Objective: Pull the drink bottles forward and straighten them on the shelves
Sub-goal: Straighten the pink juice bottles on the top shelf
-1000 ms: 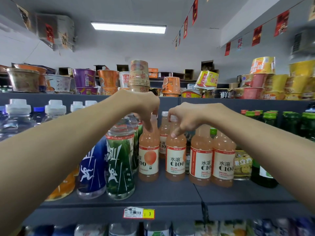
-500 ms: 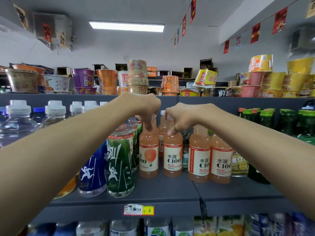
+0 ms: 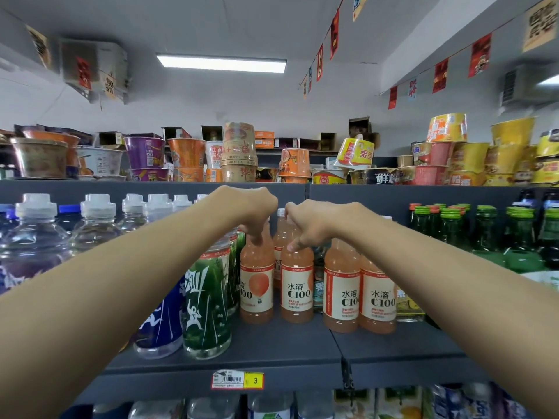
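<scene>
Step in hand: we judge this to be the facing-up of two orange bottles on the middle shelf [image 3: 272, 346].
Left grip: the left hand [image 3: 251, 213] is curled down over the top of the left bottle [image 3: 256, 285] and holds it at the neck. The cap is hidden under the fingers.
Right grip: the right hand [image 3: 311, 225] pinches the top of the second bottle [image 3: 297, 291], with one finger lying down onto its shoulder. That cap is hidden too.
Position: both bottles stand upright and side by side, just apart. They sit farther back than the front pair [image 3: 360, 297] to their right, which stands nearer the shelf edge.
Labels: the second bottle faces us squarely. The left bottle is turned, showing its fruit picture and only the end of the name.
Change: over the last second we find very little. Both hands have kept their holds, the two bottles sit as far behind the front pair as before, and the left label has turned barely, if at all.
Meaning: we judge the pull not yet made. Both bottles still need drawing near, and the left one still needs twisting.
Risk: the green bottle [image 3: 207, 297] stands close on the left. A tall bottle dragged by its top may tip.
</scene>
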A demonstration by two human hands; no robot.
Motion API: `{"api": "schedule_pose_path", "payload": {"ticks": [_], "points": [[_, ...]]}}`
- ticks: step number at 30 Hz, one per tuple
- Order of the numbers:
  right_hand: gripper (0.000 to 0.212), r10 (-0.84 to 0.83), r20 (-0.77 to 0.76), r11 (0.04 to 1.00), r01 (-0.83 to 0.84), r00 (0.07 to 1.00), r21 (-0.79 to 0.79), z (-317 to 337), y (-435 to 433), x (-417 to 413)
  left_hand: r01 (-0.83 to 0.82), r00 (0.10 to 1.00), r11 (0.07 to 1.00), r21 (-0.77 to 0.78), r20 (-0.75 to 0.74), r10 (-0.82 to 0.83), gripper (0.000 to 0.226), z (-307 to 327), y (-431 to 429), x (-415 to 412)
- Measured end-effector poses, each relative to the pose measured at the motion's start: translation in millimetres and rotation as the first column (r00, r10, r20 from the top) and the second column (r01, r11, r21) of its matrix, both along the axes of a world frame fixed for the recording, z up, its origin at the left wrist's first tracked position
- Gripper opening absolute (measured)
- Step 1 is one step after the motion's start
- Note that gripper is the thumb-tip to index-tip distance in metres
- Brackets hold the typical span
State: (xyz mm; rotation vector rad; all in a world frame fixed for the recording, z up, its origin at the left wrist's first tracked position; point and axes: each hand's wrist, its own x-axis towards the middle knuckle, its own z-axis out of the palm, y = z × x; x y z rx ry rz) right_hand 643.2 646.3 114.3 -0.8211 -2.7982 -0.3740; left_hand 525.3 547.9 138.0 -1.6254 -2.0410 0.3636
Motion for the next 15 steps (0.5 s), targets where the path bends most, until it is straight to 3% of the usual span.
{"api": "schedule_pose_path", "payload": {"ticks": [2, 5, 7, 9, 11, 15], "points": [[0.067, -0.006, 0.031, 0.997, 0.004, 1.000, 0.072, -1, -2, 3, -0.004, 1.000, 1.000, 0.015, 0.008, 0.004, 0.033, -1, 1, 0], [0.076, -0.005, 0.055, 0.969, -0.009, 0.998, 0.248, -2, -2, 11, -0.005, 0.998, 0.999, 0.039, 0.057, 0.003, 0.039, -4, 0, 0], [0.082, 0.036, 0.001, 0.950, -0.034, 0.999, 0.310, 1, -4, 22, -0.014, 0.997, 0.998, 0.053, 0.074, 0.010, 0.037, -5, -3, 0], [0.075, 0.076, -0.051, 0.934, -0.053, 0.996, 0.354, 6, -4, 39, -0.026, 0.997, 0.997, 0.068, 0.071, 0.021, 0.025, -9, -7, -2], [0.066, 0.068, -0.083, 0.919, -0.030, 0.994, 0.392, 5, -2, 60, -0.011, 0.998, 0.994, 0.104, 0.064, 0.005, 0.044, -14, -11, -6], [0.059, -0.024, -0.100, 0.929, 0.059, 0.995, 0.365, -14, 0, 94, 0.176, 0.983, 0.936, 0.305, -0.001, -0.185, 0.055, -29, -11, -3]]}}
